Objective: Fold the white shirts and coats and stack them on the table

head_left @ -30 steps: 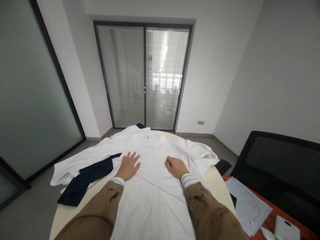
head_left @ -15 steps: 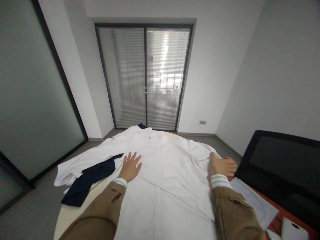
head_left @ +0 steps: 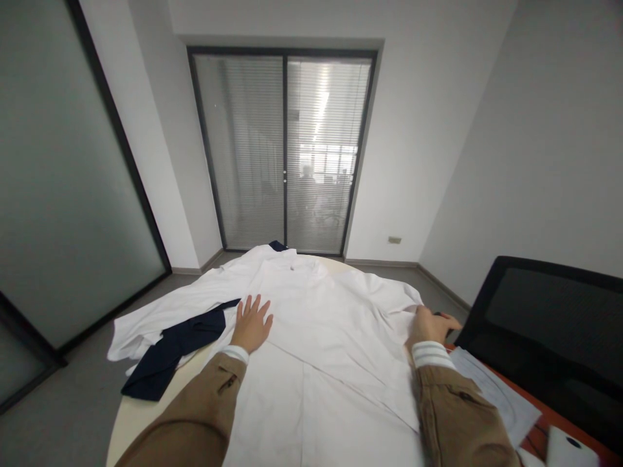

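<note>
Two bare hands, the left hand [head_left: 251,326] and the right hand [head_left: 431,326], lie on a long white cotton coat [head_left: 316,324] spread across a round cream tabletop [head_left: 141,421], seen from the one head-worn view looking forward and down. The coat covers most of the table, with its collar at the far side, its lower part running toward the person, one sleeve spread to the left and cloth bunched near the right edge. The main risk, as it looks from here, sits at that right edge: the cloth overhangs the rim, so a hard tug could drag the coat off-centre or let it slip toward the floor. A dark navy fabric piece [head_left: 170,357], lying against the coat's left side, could get pulled along if the white cloth shifts, and a careless sweep of the right forearm could disturb a sheet of white paper [head_left: 487,395] on an orange desk [head_left: 538,418] just beside it. The left hand lies flat and palm down, fingers spread apart, pressing on the coat without gripping it. The right hand reaches out to the coat's right edge, its fingers curled and partly hidden in the cloth, so whether they are clamped on the fabric cannot be told. Both forearms, in tan sleeves [head_left: 185,415], angle inward from the bottom corners
</note>
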Demonstrator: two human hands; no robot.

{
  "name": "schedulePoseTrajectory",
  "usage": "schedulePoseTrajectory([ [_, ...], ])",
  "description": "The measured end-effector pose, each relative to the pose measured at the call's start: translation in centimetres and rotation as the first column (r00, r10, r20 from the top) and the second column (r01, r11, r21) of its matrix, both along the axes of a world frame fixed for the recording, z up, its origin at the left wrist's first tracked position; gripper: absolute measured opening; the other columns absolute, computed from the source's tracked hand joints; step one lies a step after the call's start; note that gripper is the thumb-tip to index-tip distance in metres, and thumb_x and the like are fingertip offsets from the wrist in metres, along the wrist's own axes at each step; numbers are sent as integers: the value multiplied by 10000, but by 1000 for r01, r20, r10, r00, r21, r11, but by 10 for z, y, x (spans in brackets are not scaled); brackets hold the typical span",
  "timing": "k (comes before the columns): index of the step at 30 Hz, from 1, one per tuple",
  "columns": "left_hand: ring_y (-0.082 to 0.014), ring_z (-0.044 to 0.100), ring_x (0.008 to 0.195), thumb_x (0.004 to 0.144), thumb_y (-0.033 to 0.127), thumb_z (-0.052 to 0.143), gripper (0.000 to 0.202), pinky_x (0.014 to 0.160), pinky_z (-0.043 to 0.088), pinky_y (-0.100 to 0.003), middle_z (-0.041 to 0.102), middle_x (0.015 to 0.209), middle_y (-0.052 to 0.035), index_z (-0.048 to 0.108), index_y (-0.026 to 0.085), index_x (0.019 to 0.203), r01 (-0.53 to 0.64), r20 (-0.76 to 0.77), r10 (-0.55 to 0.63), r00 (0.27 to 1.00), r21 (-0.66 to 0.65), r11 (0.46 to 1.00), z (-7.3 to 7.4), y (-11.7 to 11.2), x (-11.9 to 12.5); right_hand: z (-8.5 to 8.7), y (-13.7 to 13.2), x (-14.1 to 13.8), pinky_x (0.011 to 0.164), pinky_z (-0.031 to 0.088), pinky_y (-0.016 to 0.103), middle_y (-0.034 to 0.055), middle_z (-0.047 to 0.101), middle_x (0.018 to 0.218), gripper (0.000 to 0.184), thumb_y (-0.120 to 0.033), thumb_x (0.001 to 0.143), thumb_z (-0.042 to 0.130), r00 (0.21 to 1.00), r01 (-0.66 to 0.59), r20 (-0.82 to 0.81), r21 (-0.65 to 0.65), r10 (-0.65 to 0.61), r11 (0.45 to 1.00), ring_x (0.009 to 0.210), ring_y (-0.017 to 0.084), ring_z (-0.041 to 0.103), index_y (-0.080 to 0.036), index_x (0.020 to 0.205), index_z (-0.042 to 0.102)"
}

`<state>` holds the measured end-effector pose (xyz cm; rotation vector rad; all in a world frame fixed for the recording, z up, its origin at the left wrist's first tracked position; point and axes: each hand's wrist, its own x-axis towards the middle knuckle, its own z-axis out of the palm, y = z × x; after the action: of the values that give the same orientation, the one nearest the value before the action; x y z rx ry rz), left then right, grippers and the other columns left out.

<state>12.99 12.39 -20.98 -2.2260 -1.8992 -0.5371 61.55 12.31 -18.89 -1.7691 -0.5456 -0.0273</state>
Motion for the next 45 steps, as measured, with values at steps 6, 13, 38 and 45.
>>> schedulePoseTrajectory([
  [6,-379,237,1472,962,381,422,491,1182,143,-583,384,1564,-114,545,228,1412,-1,-6,1,1000,-9,1000,0,0,0,33,-10,-20,900,508,385,101,565,1079,473,-209,720,537,997,-10,79,291,-13,957,1018,221,602,-176,1165,379],
  [13,-386,251,1465,960,372,440,486,1175,168,-593,387,1561,-119,549,224,1411,-11,-23,11,1000,-7,1000,0,0,1,71,-30,-83,940,476,428,108,604,1075,59,-214,856,484,721,-397,687,307,87,865,1047,235,581,-206,907,512],
  [38,-376,264,1465,958,363,472,467,1176,188,-592,405,1553,-104,559,238,1399,-20,-12,20,1000,5,1000,0,1,1,111,-52,-130,697,389,295,79,725,989,253,-290,870,500,446,-269,420,-780,791,565,894,235,656,-223,1045,672],
  [45,-377,277,1459,964,365,456,462,1174,191,-596,415,1546,-112,566,233,1392,-9,-18,10,1000,17,1000,0,0,0,150,-47,-94,750,432,345,153,684,1023,376,-328,907,390,834,-158,453,-352,316,922,916,275,624,-157,1153,617],
])
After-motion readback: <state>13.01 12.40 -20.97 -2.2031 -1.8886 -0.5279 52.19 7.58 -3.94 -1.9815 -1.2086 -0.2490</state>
